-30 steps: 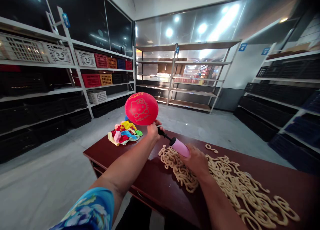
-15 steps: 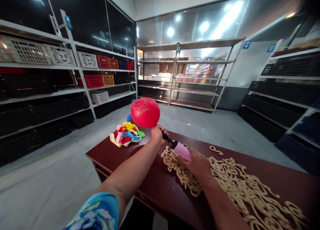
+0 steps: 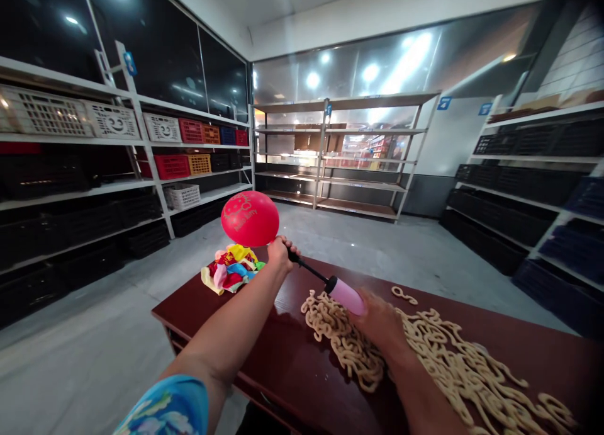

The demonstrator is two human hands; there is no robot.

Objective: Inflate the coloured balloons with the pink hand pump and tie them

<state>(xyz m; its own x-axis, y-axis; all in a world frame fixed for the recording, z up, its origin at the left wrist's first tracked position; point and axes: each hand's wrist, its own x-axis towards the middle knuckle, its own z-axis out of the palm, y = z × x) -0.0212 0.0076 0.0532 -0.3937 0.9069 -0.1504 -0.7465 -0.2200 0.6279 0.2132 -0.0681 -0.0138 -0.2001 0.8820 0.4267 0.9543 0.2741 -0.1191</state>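
A red inflated balloon [image 3: 250,218] with a printed pattern floats off the far left corner of the table. My left hand [image 3: 280,255] is closed at its neck and around the black end of a hand balloon pump [image 3: 348,296]. The neck itself is hidden by my fingers. A thin black rod shows between that end and the pump's pink barrel. My right hand [image 3: 380,322] is wrapped round the barrel, above long beige twisted balloons or similar curly strands [image 3: 346,344]. Below the red balloon lies a pile of flat, uninflated balloons [image 3: 231,270] in several colours.
The dark red-brown table [image 3: 292,378] carries more beige curly strands [image 3: 453,353] on its right side. White shelving [image 3: 146,133] with plastic crates stands to the left. Metal racks [image 3: 325,158] line the back, and dark crates [image 3: 500,227] fill shelves at right.
My left hand and the balloon have moved left, away from my right hand, and more of the pump's black rod shows. The view has shifted a little as well.
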